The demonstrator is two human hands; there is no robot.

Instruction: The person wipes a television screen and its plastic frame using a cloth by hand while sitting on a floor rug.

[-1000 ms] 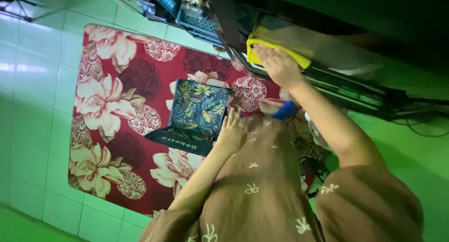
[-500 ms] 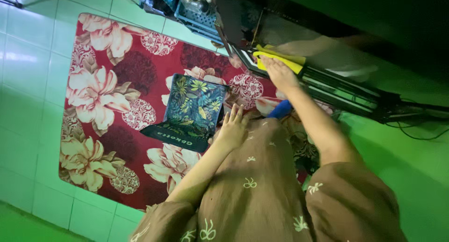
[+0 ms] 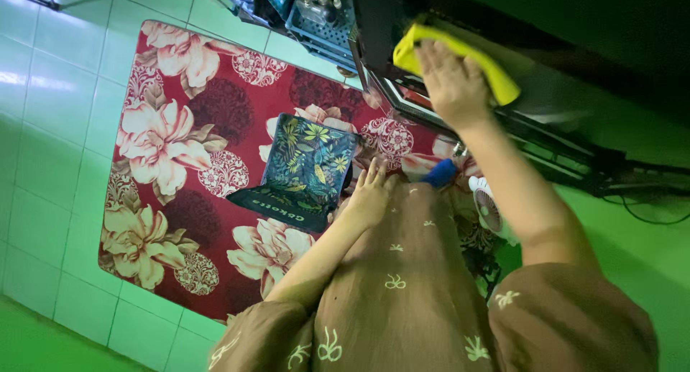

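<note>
My right hand presses a yellow cloth flat, grip released, on a dark, indistinct surface. My left hand rests released on my knee.

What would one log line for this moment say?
right hand: pressing yellow cloth on dark surface | left hand: flat on lap | floor: floral rug

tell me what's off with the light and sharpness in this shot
Head view: a green cast tints the tiled floor and wall; the top right falls into deep shadow, hiding the dark furniture's detail; the right hand and yellow cloth are slightly motion-blurred; the red flowered rug and left hand stay fairly sharp.
</note>
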